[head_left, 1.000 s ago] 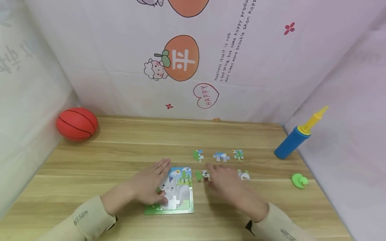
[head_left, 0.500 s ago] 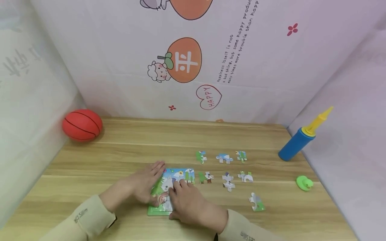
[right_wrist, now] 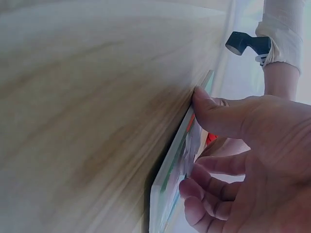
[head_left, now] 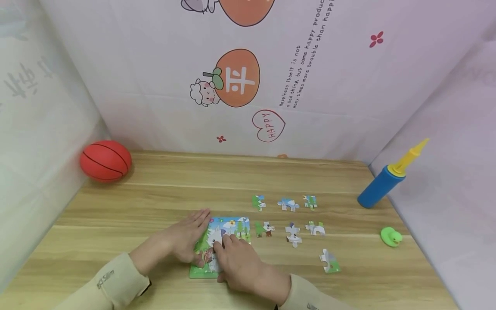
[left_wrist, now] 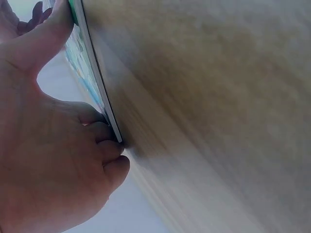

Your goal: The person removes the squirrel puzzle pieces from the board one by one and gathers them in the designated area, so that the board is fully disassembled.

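Note:
A square puzzle board (head_left: 243, 221) with a cartoon animal picture lies flat on the table, and shows edge-on in both wrist views. At its left side my left hand (head_left: 185, 239) holds it, the fingers over the far left edge and the thumb near the front. The right hand (head_left: 241, 263) is over the board's lower part. Its thumb is at the front edge and its bent fingers touch the top, around a greyish puzzle piece (right_wrist: 190, 145) that is mostly hidden. Several loose jigsaw pieces lie to the right, among them a kitten-face piece (head_left: 293, 234) and a grey-green piece (head_left: 330, 261).
A red ball (head_left: 105, 161) sits at the back left of the wooden table (head_left: 186, 176). On the right stand a blue and yellow hand pump (head_left: 381, 186) and a green rubber duck (head_left: 391, 237). Printed cloth walls (head_left: 329, 86) close off the back and sides.
My right hand has come left from the loose pieces onto the board, uncovering the kitten-face and grey-green pieces. In the last half second both hands have stayed nearly still.

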`<act>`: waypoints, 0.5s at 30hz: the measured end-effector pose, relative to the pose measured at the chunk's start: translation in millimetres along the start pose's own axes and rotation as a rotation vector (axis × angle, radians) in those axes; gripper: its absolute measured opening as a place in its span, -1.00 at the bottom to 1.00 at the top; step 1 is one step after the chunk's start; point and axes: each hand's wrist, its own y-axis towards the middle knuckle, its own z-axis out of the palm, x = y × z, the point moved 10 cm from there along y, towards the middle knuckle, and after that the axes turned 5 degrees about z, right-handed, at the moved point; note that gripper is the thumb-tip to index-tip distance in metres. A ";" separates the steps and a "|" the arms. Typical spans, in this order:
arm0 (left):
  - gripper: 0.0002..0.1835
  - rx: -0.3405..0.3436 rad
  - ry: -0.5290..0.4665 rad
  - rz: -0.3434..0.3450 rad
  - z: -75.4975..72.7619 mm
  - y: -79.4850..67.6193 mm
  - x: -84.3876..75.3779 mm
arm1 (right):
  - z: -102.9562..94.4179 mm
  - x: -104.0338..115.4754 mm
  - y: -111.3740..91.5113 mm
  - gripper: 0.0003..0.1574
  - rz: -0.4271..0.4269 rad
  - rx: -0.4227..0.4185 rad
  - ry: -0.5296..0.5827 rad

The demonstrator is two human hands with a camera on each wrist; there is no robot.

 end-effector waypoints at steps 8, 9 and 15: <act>0.34 -0.001 -0.004 -0.008 -0.4 1.3 -0.9 | -3.4 0.8 -2.1 -0.14 -0.006 -0.035 0.000; 0.34 0.001 -0.005 -0.010 -0.4 1.2 -0.9 | -4.6 1.3 -2.8 -0.16 -0.012 -0.048 -0.001; 0.37 -0.001 -0.009 -0.020 -1.4 -0.1 -0.4 | -16.9 5.6 -9.9 -0.39 -0.071 -0.209 -0.001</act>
